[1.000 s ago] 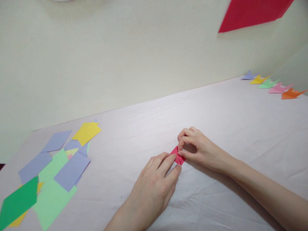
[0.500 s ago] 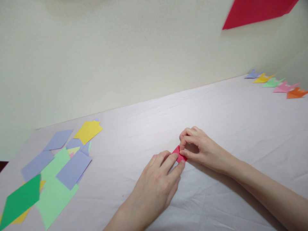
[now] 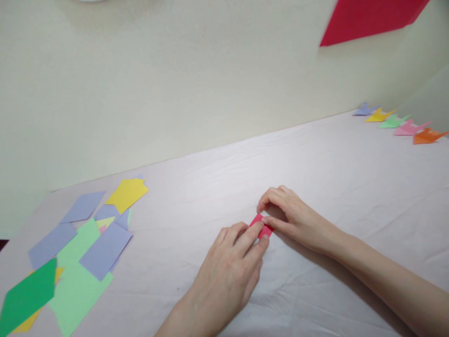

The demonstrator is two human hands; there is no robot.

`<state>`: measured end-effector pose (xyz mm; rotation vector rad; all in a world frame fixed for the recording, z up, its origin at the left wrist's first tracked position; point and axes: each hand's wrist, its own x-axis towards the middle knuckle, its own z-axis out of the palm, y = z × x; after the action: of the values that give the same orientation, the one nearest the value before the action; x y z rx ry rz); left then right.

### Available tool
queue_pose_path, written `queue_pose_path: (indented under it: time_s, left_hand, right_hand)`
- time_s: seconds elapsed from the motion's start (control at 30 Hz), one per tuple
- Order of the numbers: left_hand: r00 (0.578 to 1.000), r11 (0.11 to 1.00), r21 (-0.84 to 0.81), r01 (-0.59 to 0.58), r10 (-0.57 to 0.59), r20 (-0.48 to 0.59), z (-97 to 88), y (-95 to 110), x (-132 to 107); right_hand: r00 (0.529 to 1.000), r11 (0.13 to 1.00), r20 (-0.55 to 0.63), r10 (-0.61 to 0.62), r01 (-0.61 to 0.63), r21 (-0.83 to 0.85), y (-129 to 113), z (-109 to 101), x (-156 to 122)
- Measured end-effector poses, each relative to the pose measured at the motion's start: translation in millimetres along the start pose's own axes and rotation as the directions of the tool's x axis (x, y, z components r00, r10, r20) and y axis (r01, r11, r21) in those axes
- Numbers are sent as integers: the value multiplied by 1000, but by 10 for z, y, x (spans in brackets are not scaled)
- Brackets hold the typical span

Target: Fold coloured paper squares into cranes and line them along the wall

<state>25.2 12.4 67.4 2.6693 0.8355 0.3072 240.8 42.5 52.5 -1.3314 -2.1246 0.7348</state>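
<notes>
A small folded piece of red paper (image 3: 268, 230) lies on the white cloth, partly covered by fingers. My left hand (image 3: 229, 264) holds it down from the lower left, with fingertips pressed on its surface and near edge. From the right, my right hand (image 3: 298, 217) has its thumb on the paper. The curled index finger of that hand reaches the paper's far corner; its other fingers are bent behind and mostly hidden.
On the left lie scattered sheets: yellow (image 3: 128, 194), lavender (image 3: 106, 250), light green (image 3: 79, 295) and dark green (image 3: 30, 296). Several folded paper figures, including an orange one (image 3: 428, 136), stand in a row far right. A red sheet (image 3: 372, 21) shows against the wall.
My right thumb and index finger have spread apart, the thumb now lying across the red paper. My left fingers have shifted slightly on it. The whole view has moved a little.
</notes>
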Motion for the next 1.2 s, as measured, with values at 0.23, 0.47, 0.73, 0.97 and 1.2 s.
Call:
queue_pose_path:
  time_s: [0.23,0.47,0.73,0.97,1.2]
  left_hand:
    - [1000,1000,8,-2,2,11,3,23,2]
    - [1000,1000,29,8,-9,22,-9,42,0]
    - [999,999,33,30,-31,13,3,37,0]
    - [999,1000,12,24,-25,46,-3,24,5]
    - [996,998,8,60,-60,69,5,103,-7]
  right_hand:
    - [1000,1000,26,-5,5,21,-18,-34,8]
    - [999,999,39,25,-26,25,-87,-70,-7]
    - [998,998,27,50,-51,43,-82,-54,-13]
    - [994,989,-26,102,-99,109,-28,-36,4]
    - [998,996,-37,44,-41,81,-39,-22,-11]
